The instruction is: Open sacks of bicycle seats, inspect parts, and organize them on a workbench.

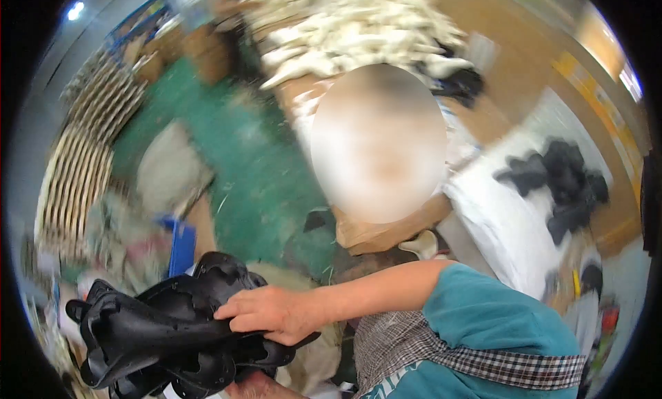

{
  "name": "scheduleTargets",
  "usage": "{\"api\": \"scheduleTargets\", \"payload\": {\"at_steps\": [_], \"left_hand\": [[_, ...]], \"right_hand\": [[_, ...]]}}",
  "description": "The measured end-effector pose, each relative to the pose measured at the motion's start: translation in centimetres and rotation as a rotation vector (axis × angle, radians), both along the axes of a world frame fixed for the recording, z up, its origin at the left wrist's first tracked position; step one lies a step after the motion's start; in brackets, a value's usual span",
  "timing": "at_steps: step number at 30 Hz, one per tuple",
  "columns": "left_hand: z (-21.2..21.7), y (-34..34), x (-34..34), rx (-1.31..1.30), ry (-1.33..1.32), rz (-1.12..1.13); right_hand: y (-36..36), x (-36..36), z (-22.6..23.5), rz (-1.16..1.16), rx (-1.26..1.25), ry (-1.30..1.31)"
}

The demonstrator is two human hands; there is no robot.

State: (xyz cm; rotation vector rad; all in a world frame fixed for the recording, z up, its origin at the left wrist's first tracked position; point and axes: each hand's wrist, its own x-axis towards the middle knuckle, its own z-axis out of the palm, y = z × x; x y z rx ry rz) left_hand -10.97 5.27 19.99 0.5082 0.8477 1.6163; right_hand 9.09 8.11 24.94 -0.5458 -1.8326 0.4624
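A bulky black leather piece (152, 337), shaped like a saddle with scalloped flaps, is held up at the lower left. It may be several pieces stacked together; I cannot tell. My right hand (272, 315) lies over its upper right side, with the fingers curled and gripping a black edge. Beneath the same piece, my left hand (256, 386) grips it from below, mostly hidden by the flaps and the picture's lower edge.
Cream-coloured shaped pieces (372, 30) pile up at the back. Dark pieces (562, 185) lie on a white covering (507, 213) at the right. A blue bin (182, 247), a grey sack (172, 168) and stacked ridged sheets (76, 185) stand left. A blurred oval hides the middle.
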Motion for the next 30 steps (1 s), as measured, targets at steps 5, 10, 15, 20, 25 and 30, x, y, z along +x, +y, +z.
{"api": "scheduleTargets", "payload": {"at_steps": [5,10,15,20,25,30], "left_hand": [[6.7,-3.2,16.9,0.031,-0.022,-0.434],[4.8,-7.3,29.7,0.197,-0.056,-1.095],[7.9,-20.6,44.3,0.282,-0.086,-1.375],[9.1,-34.2,55.4,0.462,0.071,-1.494],[-0.8,-43.7,63.1,0.973,0.447,-1.461],[-9.1,-48.5,63.6,1.323,0.859,-1.402]], "right_hand": [[-11.2,13.4,2.9,-0.516,0.022,0.019],[-26.8,22.7,3.7,-1.067,-0.004,0.018],[-41.7,30.2,2.5,-1.41,-0.004,0.174],[-55.3,37.9,-4.1,-1.423,-0.03,0.677],[-65.5,43.6,-11.6,-1.579,-0.587,0.858],[-73.8,43.2,-18.5,-1.964,-1.042,0.872]]}}
